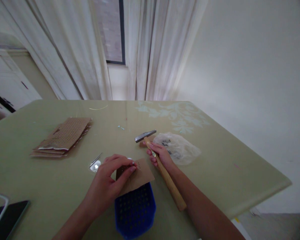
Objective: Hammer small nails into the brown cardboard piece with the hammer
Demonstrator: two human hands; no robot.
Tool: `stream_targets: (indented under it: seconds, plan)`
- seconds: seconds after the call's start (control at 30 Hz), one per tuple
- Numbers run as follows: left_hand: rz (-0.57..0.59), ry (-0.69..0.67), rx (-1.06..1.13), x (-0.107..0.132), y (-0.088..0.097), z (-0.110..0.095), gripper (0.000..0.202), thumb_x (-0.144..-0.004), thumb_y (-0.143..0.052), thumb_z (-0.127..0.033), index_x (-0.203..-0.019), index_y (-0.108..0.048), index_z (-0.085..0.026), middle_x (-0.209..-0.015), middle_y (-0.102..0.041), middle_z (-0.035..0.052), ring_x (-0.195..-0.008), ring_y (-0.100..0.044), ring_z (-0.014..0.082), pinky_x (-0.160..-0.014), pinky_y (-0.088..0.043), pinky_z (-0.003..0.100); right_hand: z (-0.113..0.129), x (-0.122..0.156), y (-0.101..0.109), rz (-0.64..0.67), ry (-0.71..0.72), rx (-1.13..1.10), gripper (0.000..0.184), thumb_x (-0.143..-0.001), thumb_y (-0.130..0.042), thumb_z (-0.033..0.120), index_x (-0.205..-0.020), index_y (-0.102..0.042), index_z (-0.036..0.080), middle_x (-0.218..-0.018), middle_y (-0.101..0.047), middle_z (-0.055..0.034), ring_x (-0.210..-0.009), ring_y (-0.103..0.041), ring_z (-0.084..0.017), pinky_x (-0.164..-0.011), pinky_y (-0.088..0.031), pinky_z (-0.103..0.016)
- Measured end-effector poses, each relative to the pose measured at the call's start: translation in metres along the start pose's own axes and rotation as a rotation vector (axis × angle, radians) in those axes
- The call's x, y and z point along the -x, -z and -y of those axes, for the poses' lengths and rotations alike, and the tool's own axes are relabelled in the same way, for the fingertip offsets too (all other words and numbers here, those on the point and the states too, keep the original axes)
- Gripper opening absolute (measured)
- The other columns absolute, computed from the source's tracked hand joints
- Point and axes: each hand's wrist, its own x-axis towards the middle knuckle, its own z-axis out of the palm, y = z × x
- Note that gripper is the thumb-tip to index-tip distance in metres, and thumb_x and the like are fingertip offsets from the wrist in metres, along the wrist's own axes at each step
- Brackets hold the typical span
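My right hand (160, 155) is closed round the wooden handle of a hammer (165, 173), close to its metal head (145, 135), which hovers just above the table. My left hand (112, 178) pinches with thumb and fingertips at the top edge of a small brown cardboard piece (139, 175). That piece lies over a blue perforated block (136, 210) near the front of the green table (227, 156). What the fingertips pinch is too small to make out.
A stack of perforated brown cardboard sheets (63, 136) lies at the left. A crumpled clear plastic bag (178, 148) sits right of the hammer head. A small shiny metal item (95, 164) lies left of my hand. A dark phone (8, 218) is at the front left corner.
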Motion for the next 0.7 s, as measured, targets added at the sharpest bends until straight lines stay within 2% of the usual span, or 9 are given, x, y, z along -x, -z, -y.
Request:
stream_targets:
  seconds: [0.13,0.27,0.33,0.43,0.47,0.53,0.6,0.7]
  plan:
    - [0.004,-0.065,-0.053,0.001,0.001,0.001,0.011,-0.101,-0.075,-0.034,-0.095,-0.084,-0.03,-0.094,-0.083,0.0016,-0.09,-0.073,0.023,-0.083,-0.056,0.036,0.014,0.006,-0.008,-0.002,0.041,0.044,0.031,-0.1,-0.076,0.046,-0.107,-0.071,0.016,-0.071,-0.058,0.0069,-0.041,-0.044,-0.006,-0.034,-0.033,-0.019]
    - [0.021,-0.12,-0.119,0.0,0.003,-0.001,0.011,-0.101,-0.075,-0.034,-0.097,-0.084,-0.031,-0.091,-0.084,0.0013,-0.087,-0.072,0.0238,-0.084,-0.053,0.038,0.043,0.032,-0.018,-0.005,0.117,0.131,0.037,-0.087,-0.084,0.05,-0.102,-0.072,0.017,-0.071,-0.059,0.0065,-0.039,-0.044,-0.006,-0.031,-0.032,-0.019]
    - [0.038,-0.141,-0.133,-0.002,0.004,-0.002,0.012,-0.102,-0.073,-0.033,-0.098,-0.084,-0.031,-0.09,-0.084,0.0012,-0.086,-0.073,0.024,-0.085,-0.052,0.039,0.061,0.057,-0.026,0.009,0.144,0.194,0.035,-0.09,-0.081,0.05,-0.104,-0.073,0.019,-0.072,-0.06,0.0065,-0.038,-0.044,-0.006,-0.03,-0.033,-0.019]
    - [0.053,-0.168,-0.128,-0.003,0.005,-0.004,0.013,-0.103,-0.071,-0.031,-0.099,-0.083,-0.029,-0.091,-0.085,0.0016,-0.087,-0.074,0.0245,-0.087,-0.052,0.041,0.087,0.107,-0.041,0.052,0.139,0.34,0.03,-0.099,-0.077,0.045,-0.088,-0.07,0.019,-0.068,-0.06,0.0049,-0.038,-0.047,-0.007,-0.031,-0.035,-0.019]
    - [0.058,-0.17,-0.122,-0.003,0.005,-0.004,0.014,-0.104,-0.07,-0.031,-0.099,-0.083,-0.029,-0.092,-0.086,0.0022,-0.088,-0.075,0.0248,-0.088,-0.052,0.041,0.094,0.123,-0.047,0.071,0.126,0.485,0.035,-0.105,-0.07,0.048,-0.084,-0.066,0.02,-0.064,-0.057,0.0059,-0.038,-0.046,-0.007,-0.032,-0.035,-0.019]
    - [0.072,-0.16,-0.107,-0.003,0.005,-0.004,0.015,-0.104,-0.068,-0.031,-0.1,-0.083,-0.027,-0.095,-0.086,0.0037,-0.091,-0.075,0.0256,-0.088,-0.053,0.041,0.105,0.153,-0.06,0.054,0.129,0.691,0.037,-0.111,-0.06,0.05,-0.087,-0.064,0.022,-0.061,-0.056,0.0067,-0.039,-0.045,-0.008,-0.035,-0.034,-0.019]
    - [0.089,-0.154,-0.09,-0.004,0.004,-0.003,0.016,-0.105,-0.068,-0.031,-0.1,-0.082,-0.026,-0.097,-0.086,0.0047,-0.092,-0.076,0.0259,-0.089,-0.053,0.042,0.111,0.172,-0.074,0.012,0.158,0.812,0.037,-0.114,-0.055,0.051,-0.089,-0.064,0.024,-0.055,-0.052,0.0081,-0.04,-0.046,-0.009,-0.039,-0.037,-0.02]
    - [0.103,-0.166,-0.078,-0.004,0.004,-0.002,0.015,-0.105,-0.068,-0.029,-0.101,-0.082,-0.025,-0.097,-0.086,0.0048,-0.092,-0.076,0.0256,-0.091,-0.053,0.042,0.114,0.182,-0.092,-0.005,0.207,0.935,0.029,-0.114,-0.055,0.046,-0.099,-0.07,0.026,-0.05,-0.052,0.0084,-0.039,-0.046,-0.012,-0.042,-0.039,-0.022]
